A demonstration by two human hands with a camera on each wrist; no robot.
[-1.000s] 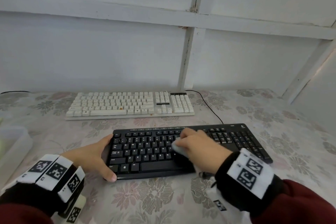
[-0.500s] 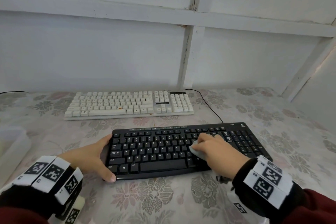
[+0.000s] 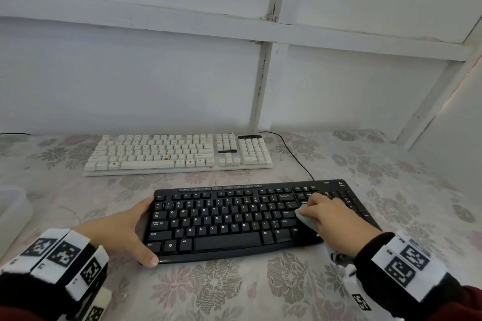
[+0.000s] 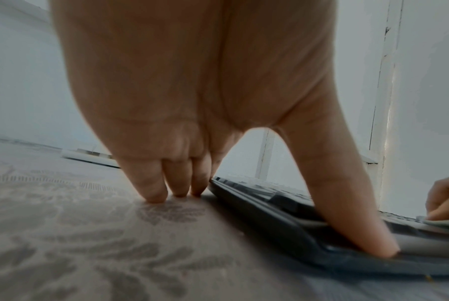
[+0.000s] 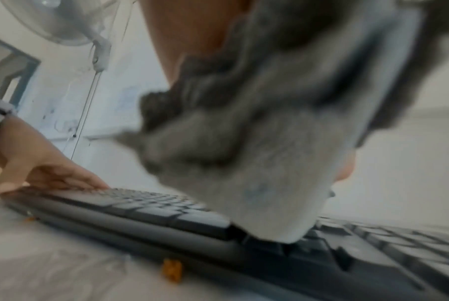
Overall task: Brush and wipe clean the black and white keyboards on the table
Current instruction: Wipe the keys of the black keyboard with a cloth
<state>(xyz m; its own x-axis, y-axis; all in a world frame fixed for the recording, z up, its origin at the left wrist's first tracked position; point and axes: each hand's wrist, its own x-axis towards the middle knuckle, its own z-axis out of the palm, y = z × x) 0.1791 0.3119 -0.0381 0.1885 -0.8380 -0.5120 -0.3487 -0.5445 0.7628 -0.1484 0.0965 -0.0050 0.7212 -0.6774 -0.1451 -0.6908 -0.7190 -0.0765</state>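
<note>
Black keyboard (image 3: pixel 229 219) — left hand (image 3: pixel 122 232) braces it; right hand (image 3: pixel 331 219) clutches cloth (image 3: pixel 305 219).

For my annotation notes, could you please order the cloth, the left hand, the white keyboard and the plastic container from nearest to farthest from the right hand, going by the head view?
1. cloth: held under the right hand, on the black keyboard.
2. left hand: at that keyboard's left end.
3. white keyboard: behind, toward the wall.
4. plastic container: far left edge.
</note>
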